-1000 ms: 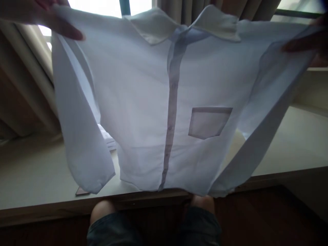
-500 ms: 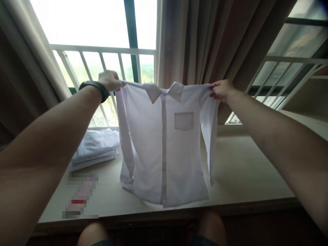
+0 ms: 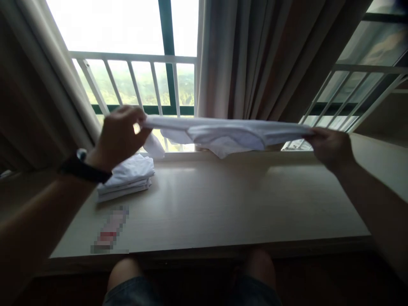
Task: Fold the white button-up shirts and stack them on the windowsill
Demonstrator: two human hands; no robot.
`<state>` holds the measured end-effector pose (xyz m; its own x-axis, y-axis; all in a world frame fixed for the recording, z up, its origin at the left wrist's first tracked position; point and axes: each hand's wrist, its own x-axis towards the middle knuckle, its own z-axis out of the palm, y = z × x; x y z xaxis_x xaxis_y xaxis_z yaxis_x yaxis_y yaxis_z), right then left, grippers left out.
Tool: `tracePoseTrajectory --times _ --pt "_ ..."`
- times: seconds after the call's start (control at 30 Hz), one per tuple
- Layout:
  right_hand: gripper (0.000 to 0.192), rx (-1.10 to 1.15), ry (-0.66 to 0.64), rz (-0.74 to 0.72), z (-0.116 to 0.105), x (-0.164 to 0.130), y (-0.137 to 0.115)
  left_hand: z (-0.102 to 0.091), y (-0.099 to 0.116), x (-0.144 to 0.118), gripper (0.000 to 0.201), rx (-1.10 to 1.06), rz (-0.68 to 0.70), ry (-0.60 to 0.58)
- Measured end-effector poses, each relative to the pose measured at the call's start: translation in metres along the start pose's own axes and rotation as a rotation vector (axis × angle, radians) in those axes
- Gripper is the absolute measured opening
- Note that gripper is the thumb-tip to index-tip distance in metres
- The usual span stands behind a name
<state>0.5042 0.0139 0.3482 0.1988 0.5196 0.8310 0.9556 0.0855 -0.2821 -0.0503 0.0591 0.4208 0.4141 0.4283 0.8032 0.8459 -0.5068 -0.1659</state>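
Observation:
A white button-up shirt point(image 3: 223, 132) is stretched out nearly flat in the air above the far part of the wooden table point(image 3: 223, 208). My left hand point(image 3: 119, 134), with a black watch on the wrist, grips the shirt's left end. My right hand point(image 3: 330, 146) grips its right end. A sleeve end droops near my left hand. The shirt hangs clear of the tabletop, close to the window sill.
A stack of folded white shirts point(image 3: 127, 178) lies on the table's left side. A small blurred flat item point(image 3: 110, 231) rests near the front left edge. Curtains point(image 3: 255, 55) and a window railing point(image 3: 134, 59) stand behind. My knees show below the table edge.
The shirt, held upright by its shoulders before, has swung up and away into a near-horizontal spread. Both hands moved apart and lower, toward the window.

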Motion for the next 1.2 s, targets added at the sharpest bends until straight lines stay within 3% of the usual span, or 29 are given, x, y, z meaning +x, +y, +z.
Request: tracePoseTrajectory --times 0.13,0.23,0.33,0.4,0.57,0.83,0.93,1.03,1.13,1.2 --pt "0.031 0.138 -0.191 0.032 0.021 -0.15 0.025 0.042 0.037 -0.143 0.004 -0.144 -0.034 -0.162" --pt "0.034 0.209 -0.352 0.167 0.054 -0.255 0.032 0.085 0.062 -0.24 0.011 -0.17 -0.103 -0.384" --pt "0.038 0.185 -0.517 0.31 0.079 -0.333 0.027 0.114 0.08 -0.309 0.016 -0.177 -0.218 -0.575" --pt "0.042 0.151 -0.582 0.356 0.085 -0.365 0.022 0.121 0.088 -0.338 0.017 -0.193 -0.289 -0.648" --pt "0.046 0.094 -0.596 0.375 0.072 -0.408 0.016 0.103 0.095 -0.374 0.016 -0.239 -0.39 -0.688" --pt "0.051 -0.01 -0.668 0.271 0.045 -0.451 0.006 0.072 0.113 -0.41 0.017 -0.238 -0.409 -0.635" --pt "0.057 -0.113 -0.729 0.207 0.038 -0.445 -0.003 0.063 0.12 -0.413 0.018 -0.227 -0.41 -0.706" --pt "0.064 -0.262 -0.764 0.192 0.036 -0.423 -0.01 0.057 0.121 -0.403 0.034 -0.162 -0.396 -0.75" --pt "0.061 -0.289 -0.735 0.173 0.051 -0.393 -0.02 0.063 0.112 -0.383 0.034 -0.11 -0.418 -0.694" --pt "0.055 -0.183 -0.75 0.093 0.073 -0.376 -0.031 0.078 0.103 -0.366 0.026 -0.141 -0.437 -0.639"
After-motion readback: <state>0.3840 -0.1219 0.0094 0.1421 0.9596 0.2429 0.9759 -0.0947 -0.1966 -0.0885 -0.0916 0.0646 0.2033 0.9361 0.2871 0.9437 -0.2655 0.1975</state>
